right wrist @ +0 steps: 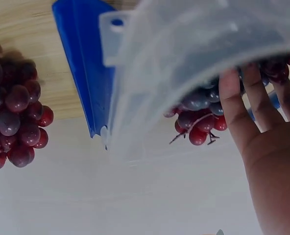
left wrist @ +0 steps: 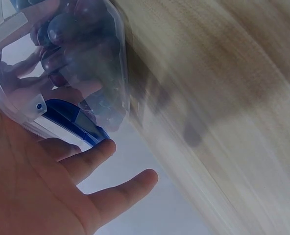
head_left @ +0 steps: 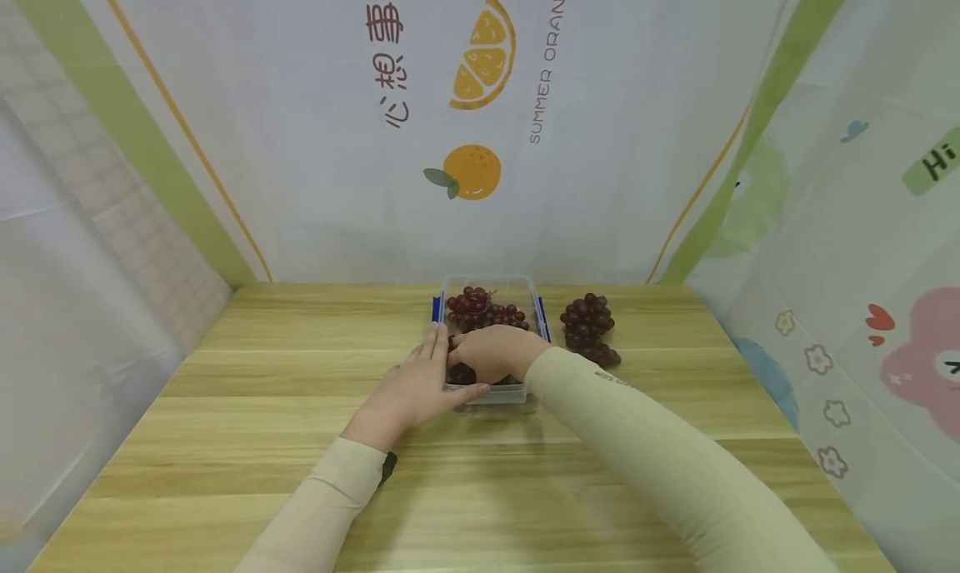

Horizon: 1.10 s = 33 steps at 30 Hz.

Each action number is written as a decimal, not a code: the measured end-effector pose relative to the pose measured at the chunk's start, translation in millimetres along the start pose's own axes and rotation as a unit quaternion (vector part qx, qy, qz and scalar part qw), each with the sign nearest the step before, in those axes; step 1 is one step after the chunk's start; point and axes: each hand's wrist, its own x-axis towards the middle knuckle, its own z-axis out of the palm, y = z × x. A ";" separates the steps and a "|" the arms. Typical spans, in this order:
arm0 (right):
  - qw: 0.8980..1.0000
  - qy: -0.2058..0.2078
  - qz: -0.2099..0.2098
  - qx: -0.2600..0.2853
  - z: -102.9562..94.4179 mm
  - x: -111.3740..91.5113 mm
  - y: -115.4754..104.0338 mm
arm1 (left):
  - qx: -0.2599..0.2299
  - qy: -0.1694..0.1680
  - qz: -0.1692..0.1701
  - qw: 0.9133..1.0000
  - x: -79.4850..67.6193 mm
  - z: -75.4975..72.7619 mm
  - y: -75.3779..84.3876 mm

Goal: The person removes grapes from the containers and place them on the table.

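A clear plastic box (head_left: 491,396) with blue side latches stands on the table, holding dark red grapes (head_left: 470,305). My left hand (head_left: 416,386) rests along its left side, thumb across the near rim. In the left wrist view, fairly straight fingers lie beside a blue latch (left wrist: 79,120). My right hand (head_left: 498,352) reaches down inside the box. From the right wrist view, its extended fingers (right wrist: 257,95) touch the grapes (right wrist: 199,120), tips partly hidden behind the box wall. Through the clear side in the left wrist view, grapes (left wrist: 66,34) press near the wall.
Another bunch of red grapes (head_left: 587,327) lies on the wooden table (head_left: 300,373), just right of the box. A white printed cloth (head_left: 337,206) hangs behind the table's far edge, with more cloth at both sides. A dark band (head_left: 387,467) sits at the left wrist.
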 end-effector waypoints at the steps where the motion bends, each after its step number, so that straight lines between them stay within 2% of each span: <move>1: 1.000 -0.001 0.002 -0.004 0.6 0.2 0.2 | -0.004 -0.002 0.000 1.000 -0.1 -0.7 0.5; 9: 0.999 -0.004 0.004 -0.046 3.9 2.0 0.0 | -0.008 -0.001 0.001 1.000 0.8 -0.5 0.9; 23: 1.000 -0.001 -0.002 -0.019 0.5 5.4 5.9 | -0.009 0.001 -0.002 1.000 0.4 0.9 0.1; 33: 0.999 0.014 -0.036 0.003 -10.6 -4.8 13.3 | 0.004 -0.007 -0.013 1.000 2.9 1.8 -1.6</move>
